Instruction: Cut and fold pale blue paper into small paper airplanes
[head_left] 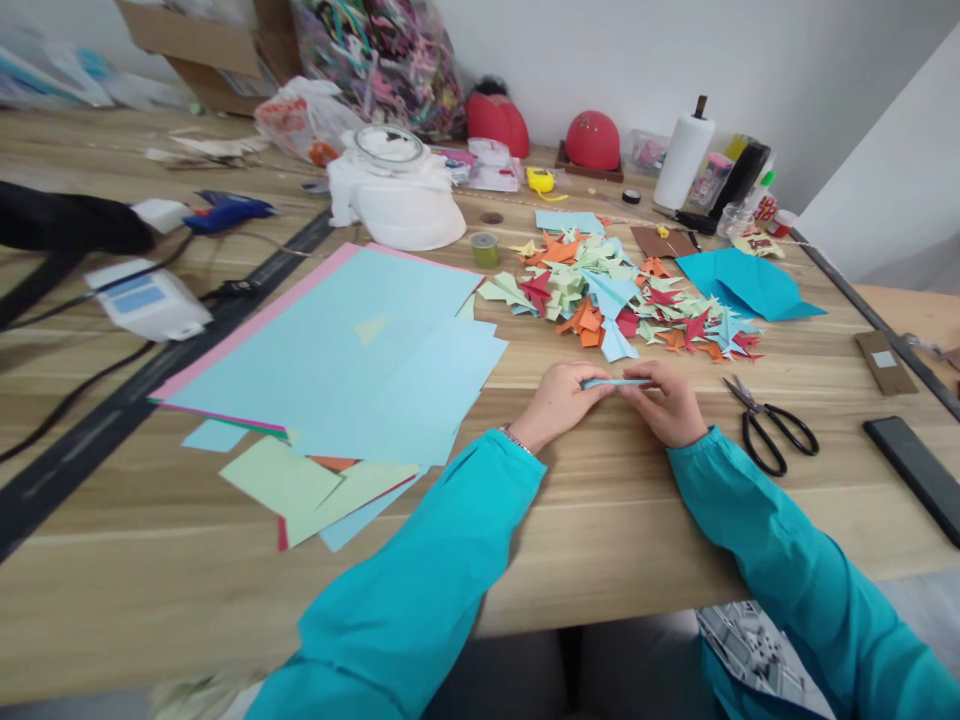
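A narrow strip of folded light-blue paper (616,382) spans the gap between my two hands, just above the wooden table. My left hand (564,398) pinches its left end, and my right hand (666,402) pinches the right end. Beyond them lies a heap of small folded paper figures (600,285) in green, orange, red and blue. Black-handled scissors (766,420) rest partly open to the right of my right hand. Left of my left hand, large light-blue sheets (352,350) are stacked, with cut green paper pieces (300,485) at their near edge.
A phone (915,475) and a small brown card (885,362) lie at the right. Behind the heap are a teal folded sheet (739,280) and a white roll (684,160). A white cap (405,195), a blue glue gun (229,212) and its cables occupy the left.
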